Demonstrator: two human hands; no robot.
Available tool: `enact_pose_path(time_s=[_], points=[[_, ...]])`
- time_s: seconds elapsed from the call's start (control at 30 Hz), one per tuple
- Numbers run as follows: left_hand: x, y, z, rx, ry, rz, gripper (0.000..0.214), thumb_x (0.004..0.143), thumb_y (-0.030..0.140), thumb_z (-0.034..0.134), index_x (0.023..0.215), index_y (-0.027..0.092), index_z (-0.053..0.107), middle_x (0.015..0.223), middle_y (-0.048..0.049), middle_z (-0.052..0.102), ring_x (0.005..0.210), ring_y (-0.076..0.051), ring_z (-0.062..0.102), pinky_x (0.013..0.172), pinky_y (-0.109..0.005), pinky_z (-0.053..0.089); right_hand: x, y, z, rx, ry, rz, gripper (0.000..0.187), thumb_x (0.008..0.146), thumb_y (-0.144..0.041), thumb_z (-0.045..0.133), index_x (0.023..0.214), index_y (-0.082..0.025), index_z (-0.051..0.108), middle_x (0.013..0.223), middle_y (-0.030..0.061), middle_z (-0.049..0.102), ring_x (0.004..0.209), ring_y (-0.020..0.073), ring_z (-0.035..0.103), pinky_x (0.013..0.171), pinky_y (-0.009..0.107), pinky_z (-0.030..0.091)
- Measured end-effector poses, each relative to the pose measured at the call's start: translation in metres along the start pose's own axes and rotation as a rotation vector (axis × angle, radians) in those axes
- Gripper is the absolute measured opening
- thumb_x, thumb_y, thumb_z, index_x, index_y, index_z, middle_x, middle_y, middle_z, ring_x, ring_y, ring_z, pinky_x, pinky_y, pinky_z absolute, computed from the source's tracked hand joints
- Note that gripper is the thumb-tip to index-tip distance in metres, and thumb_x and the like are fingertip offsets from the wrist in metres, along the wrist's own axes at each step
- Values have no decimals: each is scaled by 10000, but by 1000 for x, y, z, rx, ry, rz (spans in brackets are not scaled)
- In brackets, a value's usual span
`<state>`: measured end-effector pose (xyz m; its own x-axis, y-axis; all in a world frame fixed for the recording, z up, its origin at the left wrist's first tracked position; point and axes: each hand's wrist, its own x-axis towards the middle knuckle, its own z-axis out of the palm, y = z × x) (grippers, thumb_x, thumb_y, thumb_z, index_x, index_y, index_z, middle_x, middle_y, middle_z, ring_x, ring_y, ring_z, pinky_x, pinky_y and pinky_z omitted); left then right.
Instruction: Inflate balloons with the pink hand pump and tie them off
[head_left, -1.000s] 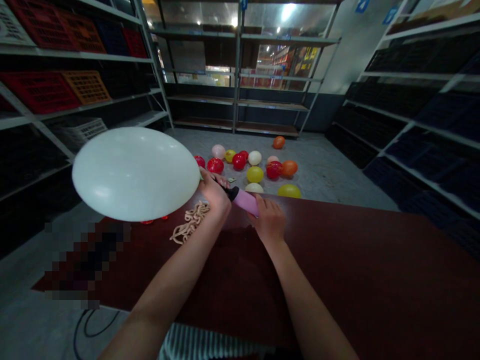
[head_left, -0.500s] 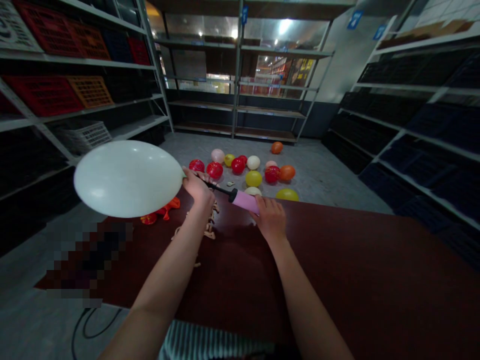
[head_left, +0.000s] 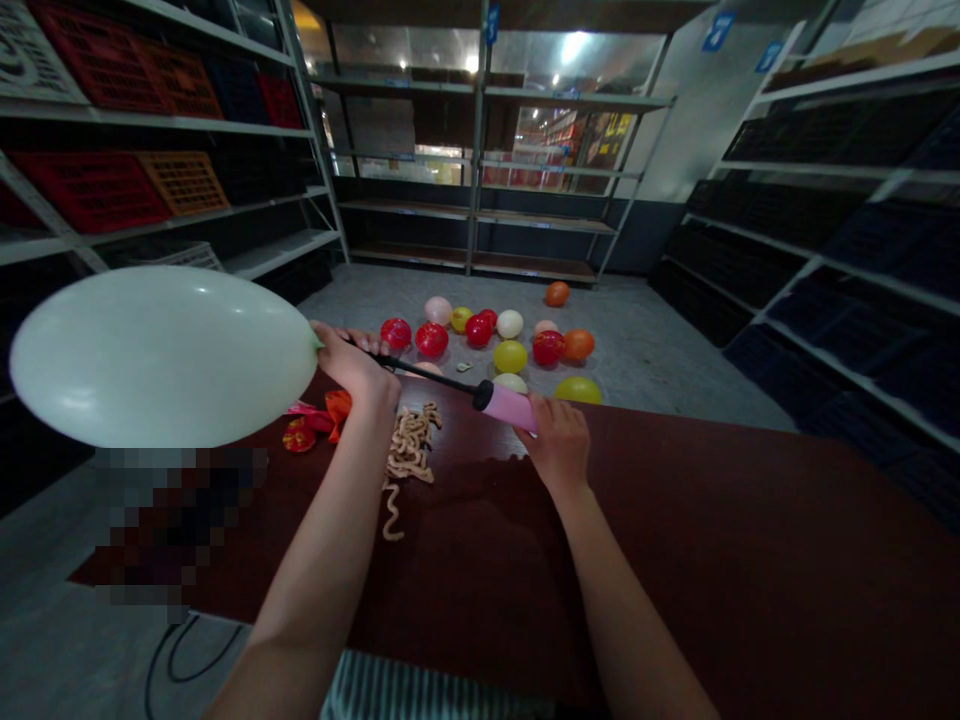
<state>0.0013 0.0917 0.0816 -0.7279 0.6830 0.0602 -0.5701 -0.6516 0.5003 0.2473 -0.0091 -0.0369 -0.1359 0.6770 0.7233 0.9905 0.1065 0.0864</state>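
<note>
My left hand (head_left: 352, 367) is closed round the neck of a large inflated white balloon (head_left: 161, 357), pinching it onto the tip of a hand pump. The balloon sticks out to the left above the table edge. My right hand (head_left: 559, 440) grips the pink barrel of the pump (head_left: 508, 405), whose thin black rod (head_left: 427, 376) is drawn out toward my left hand. Both hands hover over the far side of a dark red table (head_left: 675, 560).
A heap of tan uninflated balloons (head_left: 409, 445) and a few red and orange flat ones (head_left: 315, 425) lie on the table below my left hand. Several inflated balloons (head_left: 510, 340) sit on the grey floor beyond. Metal shelving lines all sides; a cable (head_left: 176, 650) lies at lower left.
My left hand has moved left with the balloon, pulling the black pump rod out to its full length. The balloon now reaches further left; my right hand stays on the barrel.
</note>
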Motion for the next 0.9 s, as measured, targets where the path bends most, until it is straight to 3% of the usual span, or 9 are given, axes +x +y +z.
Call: enact_pose_path(time_s=[0.2, 0.37, 0.57, 0.77, 0.9], points=[[-17, -12, 2, -2, -41, 0, 418, 1071, 399, 399, 704, 221, 308, 499, 85, 247, 366, -82, 273, 391, -216, 221, -1, 0, 0, 14, 18, 50, 342, 903, -294, 654, 1215, -160, 619, 1028, 106, 719, 918, 260, 589, 811, 364, 368], [-44, -31, 1, 20, -80, -101, 447, 1065, 393, 439, 669, 218, 325, 465, 75, 279, 356, -91, 302, 381, -220, 238, 2, -10, -6, 13, 10, 42, 357, 885, -302, 672, 1210, -160, 627, 992, 100, 723, 872, 251, 578, 781, 362, 346], [-83, -53, -4, 71, -150, -225, 515, 1025, 526, 495, 641, 223, 336, 434, 75, 298, 339, -100, 314, 379, -235, 287, 4, -24, -8, 33, -14, 74, 362, 905, -332, 655, 1222, -160, 622, 957, 86, 714, 852, 237, 586, 775, 357, 344], [-73, -59, -8, 108, -143, -232, 484, 1082, 393, 418, 637, 218, 342, 422, 74, 309, 339, -90, 322, 397, -225, 285, 3, -30, -1, 51, -96, 50, 406, 911, -351, 659, 1261, -157, 598, 980, 93, 714, 883, 244, 608, 786, 358, 371], [-59, -57, -10, 148, -120, -222, 517, 1028, 505, 506, 638, 223, 319, 431, 81, 293, 338, -90, 313, 374, -230, 264, 2, -41, 7, 117, -192, 65, 472, 929, -450, 653, 1283, -147, 574, 1024, 102, 719, 887, 238, 630, 770, 348, 397]])
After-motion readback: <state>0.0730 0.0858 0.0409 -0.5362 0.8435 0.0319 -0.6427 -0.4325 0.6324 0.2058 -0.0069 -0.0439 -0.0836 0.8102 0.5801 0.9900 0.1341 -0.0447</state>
